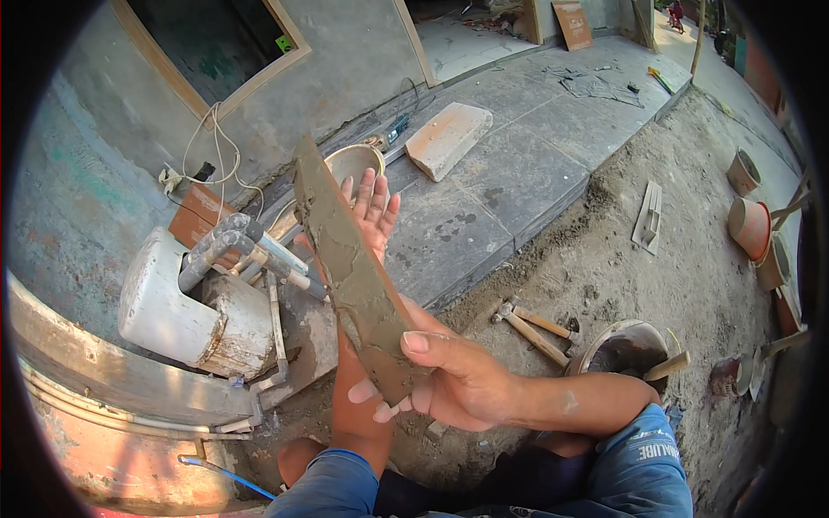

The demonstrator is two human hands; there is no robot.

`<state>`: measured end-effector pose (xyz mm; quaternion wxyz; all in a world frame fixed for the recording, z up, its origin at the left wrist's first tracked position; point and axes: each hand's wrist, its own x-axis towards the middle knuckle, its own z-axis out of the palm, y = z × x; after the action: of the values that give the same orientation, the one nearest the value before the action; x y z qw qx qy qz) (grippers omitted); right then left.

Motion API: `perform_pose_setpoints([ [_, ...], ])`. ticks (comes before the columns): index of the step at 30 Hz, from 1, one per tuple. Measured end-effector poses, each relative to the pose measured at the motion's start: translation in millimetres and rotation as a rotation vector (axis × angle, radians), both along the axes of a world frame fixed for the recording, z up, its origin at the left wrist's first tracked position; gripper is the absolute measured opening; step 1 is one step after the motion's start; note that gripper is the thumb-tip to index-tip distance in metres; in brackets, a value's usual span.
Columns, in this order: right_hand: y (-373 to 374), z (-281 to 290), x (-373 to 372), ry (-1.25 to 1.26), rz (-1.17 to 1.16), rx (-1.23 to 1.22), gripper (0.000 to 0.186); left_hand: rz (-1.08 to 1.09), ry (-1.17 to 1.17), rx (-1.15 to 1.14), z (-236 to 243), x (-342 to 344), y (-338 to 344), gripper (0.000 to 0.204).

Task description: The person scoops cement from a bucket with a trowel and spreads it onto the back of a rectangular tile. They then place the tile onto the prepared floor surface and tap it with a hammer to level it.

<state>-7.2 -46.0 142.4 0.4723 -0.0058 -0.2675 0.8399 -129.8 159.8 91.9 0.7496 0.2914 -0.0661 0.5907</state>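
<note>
While the right hand (471, 373) grips it, the mortar-smeared strip (361, 281) slants.

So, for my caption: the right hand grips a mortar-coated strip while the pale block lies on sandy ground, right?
Not quite: the head view shows the pale block on the dark tiles; the right hand does grip the mortar-coated strip.

left hand (374, 228) partly hidden, sleeves (641, 470) cropped
</note>
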Motion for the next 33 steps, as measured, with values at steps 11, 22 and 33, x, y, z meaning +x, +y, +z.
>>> perform_pose_setpoints([
  [11, -1.6, -10.0, 12.6, -0.549, -0.245, -0.178, 0.096, -0.082, 0.956, -0.272, 34.3, -40.0, 17.2, 0.104],
  [22, -9.5, -24.9, 8.5, -0.683, -0.335, -0.046, 0.099, -0.125, 0.981, -0.333, 22.7, -13.1, -0.3, 0.083],
  [33, -1.2, 22.0, 8.9, -0.639, -0.466, 0.075, 0.093, -0.126, 1.085, -0.294, 77.7, -5.8, -0.8, 0.066],
])
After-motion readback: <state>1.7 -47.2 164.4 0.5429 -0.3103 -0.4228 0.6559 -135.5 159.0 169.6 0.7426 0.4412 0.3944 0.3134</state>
